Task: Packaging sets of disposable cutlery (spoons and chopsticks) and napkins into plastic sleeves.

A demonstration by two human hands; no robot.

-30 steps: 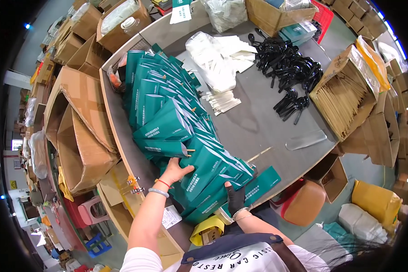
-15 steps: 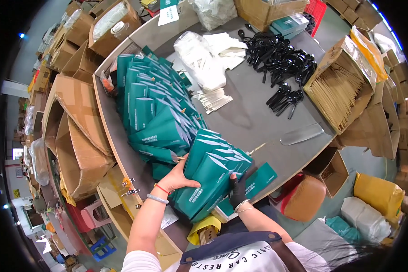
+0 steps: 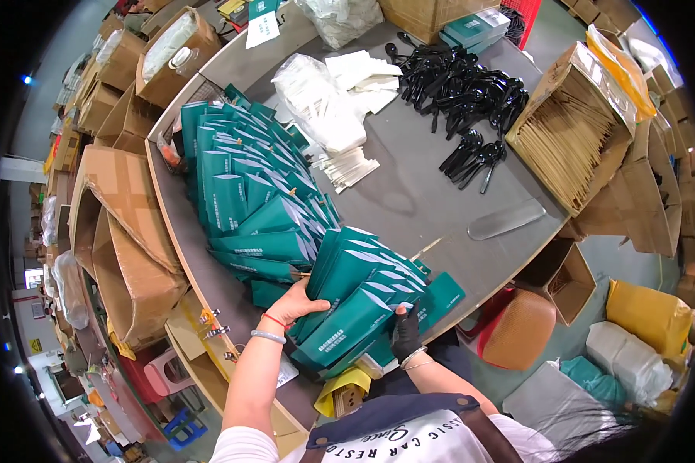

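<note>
Between my two hands is a fanned stack of green printed paper sleeves (image 3: 355, 301), tilted above the near edge of the table. My left hand (image 3: 297, 304) grips its left side, thumb on top and the fingers mostly hidden underneath. My right hand (image 3: 406, 330), in a black glove with bare fingertips, holds the lower right edge with the thumb up. A big heap of similar green sleeves (image 3: 243, 174) lies just beyond my left hand. Another green sleeve (image 3: 445, 295) lies flat beside my right hand.
Black plastic spoons (image 3: 463, 89) lie in a pile at the far right, with white paper packets (image 3: 350, 170) left of them. A clear plastic strip (image 3: 506, 219) is near the right edge. Open cardboard boxes flank the table, one (image 3: 567, 131) filled with brown card pieces. A stool (image 3: 517, 328) stands below.
The sleeves in my hands have spread a little, and my right thumb has shifted along their edge. The table has slid slightly left in the view.
</note>
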